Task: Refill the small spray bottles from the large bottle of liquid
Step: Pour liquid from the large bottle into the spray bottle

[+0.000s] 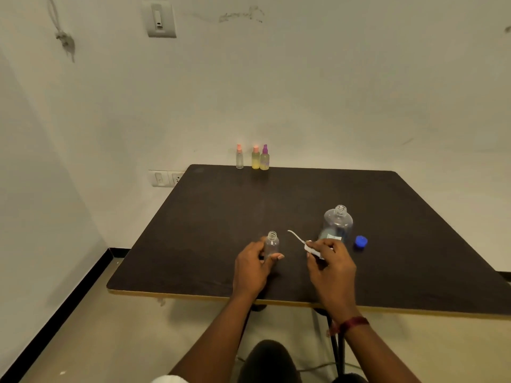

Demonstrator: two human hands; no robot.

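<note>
A small clear spray bottle point(272, 242) stands upright and uncapped on the dark table point(221, 205). My left hand point(253, 265) grips its lower body. My right hand point(330, 262) pinches the white spray head point(312, 250), whose thin dip tube point(295, 235) curves up to the left, clear of the bottle. Just behind my right hand stands the large clear bottle point(338, 223), open at the top, with a little liquid at its bottom. Its blue cap point(360, 241) lies on the table to its right.
Three small spray bottles stand at the table's far edge by the wall: a clear one with a pink top point(239, 157), a yellow one with a pink top point(255, 158), and a yellow one with a purple top point(265, 158). Wall sockets point(166, 178) sit left of the table.
</note>
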